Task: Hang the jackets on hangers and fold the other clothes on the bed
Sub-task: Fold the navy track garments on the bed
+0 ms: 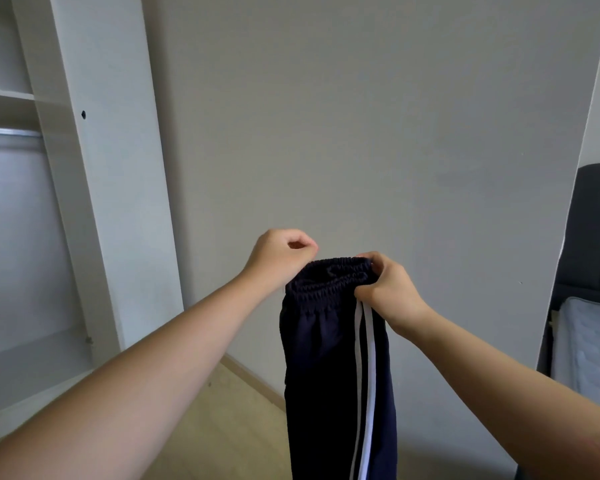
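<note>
A pair of dark navy track pants (326,358) is held up in the middle of the view, in the air above the pale wooden floor (222,410) and well apart from the bed at the far right. Two white stripes (364,375) are seen running down the right side of the fabric, and the legs hang straight down past the bottom edge. At the top, a gathered elastic waistband (326,282) is bunched between the hands. Both bare forearms are stretched forward from the near corners. The left hand (278,258) is curled, its fingertips pinching the left end of the waistband. The right hand (385,289) is closed round the right end, just above the stripes. Farther off, a white open wardrobe (101,168) with a metal rail (11,132) is seen at the left, a plain grey wall (361,116) behind, and a mattress (589,348) with a dark headboard (596,220) at the right.
</note>
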Action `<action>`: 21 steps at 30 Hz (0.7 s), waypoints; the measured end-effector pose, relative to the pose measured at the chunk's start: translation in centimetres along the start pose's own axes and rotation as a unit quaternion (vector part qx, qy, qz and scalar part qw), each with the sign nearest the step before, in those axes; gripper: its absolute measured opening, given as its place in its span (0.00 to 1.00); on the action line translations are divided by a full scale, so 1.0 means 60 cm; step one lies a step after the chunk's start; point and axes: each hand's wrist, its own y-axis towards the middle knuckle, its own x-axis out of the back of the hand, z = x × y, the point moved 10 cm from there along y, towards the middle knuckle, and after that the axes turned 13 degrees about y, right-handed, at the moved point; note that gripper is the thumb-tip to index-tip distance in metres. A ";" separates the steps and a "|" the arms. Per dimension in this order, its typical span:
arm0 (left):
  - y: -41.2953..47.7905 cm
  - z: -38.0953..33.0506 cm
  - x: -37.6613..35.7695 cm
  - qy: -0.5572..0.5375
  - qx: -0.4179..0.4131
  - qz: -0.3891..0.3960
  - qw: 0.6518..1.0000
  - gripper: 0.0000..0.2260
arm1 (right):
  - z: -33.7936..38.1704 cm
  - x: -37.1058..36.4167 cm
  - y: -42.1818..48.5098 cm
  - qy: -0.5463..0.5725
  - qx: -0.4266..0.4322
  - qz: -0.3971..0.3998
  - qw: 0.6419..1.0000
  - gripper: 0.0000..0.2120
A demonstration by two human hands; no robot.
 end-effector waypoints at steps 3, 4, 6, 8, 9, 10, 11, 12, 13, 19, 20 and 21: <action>0.002 0.000 -0.046 0.099 -0.012 0.150 0.984 0.05 | 0.003 -0.003 -0.002 0.008 0.017 -0.002 1.000 0.17; 0.000 0.002 -0.059 0.106 -0.007 0.183 0.977 0.07 | 0.006 -0.004 -0.003 0.002 0.026 -0.004 1.000 0.17; -0.002 0.000 -0.069 0.111 0.002 0.195 0.975 0.07 | 0.014 -0.006 -0.004 -0.010 0.046 -0.007 0.999 0.17; 0.000 -0.002 -0.071 0.122 0.009 0.183 0.976 0.08 | 0.021 -0.008 -0.006 -0.017 0.059 -0.002 0.998 0.18; 0.000 -0.002 -0.073 0.125 0.017 0.185 0.975 0.09 | 0.023 -0.009 -0.007 -0.021 0.062 0.004 0.998 0.18; -0.001 -0.002 -0.077 0.126 0.027 0.196 0.972 0.09 | 0.025 -0.011 -0.009 -0.027 0.064 0.011 0.998 0.17; -0.003 0.001 -0.084 0.133 0.039 0.215 0.967 0.08 | 0.026 -0.012 -0.011 -0.032 0.066 0.018 0.997 0.17; -0.006 0.007 -0.092 0.154 0.050 0.238 0.958 0.06 | 0.028 -0.013 -0.014 -0.036 0.068 0.025 0.997 0.17; -0.010 0.015 -0.100 0.198 0.060 0.260 0.943 0.05 | 0.029 -0.014 -0.016 -0.038 0.068 0.031 0.996 0.18; -0.022 0.056 -0.121 0.249 0.081 0.295 0.919 0.07 | 0.027 -0.009 -0.018 -0.082 0.038 0.064 0.994 0.17; -0.022 0.054 -0.121 0.194 0.078 0.300 0.931 0.09 | 0.021 -0.002 -0.015 -0.091 0.021 0.062 0.994 0.16; -0.022 0.052 -0.121 0.135 0.076 0.307 0.939 0.11 | 0.013 0.005 -0.013 -0.095 -0.001 0.063 0.994 0.16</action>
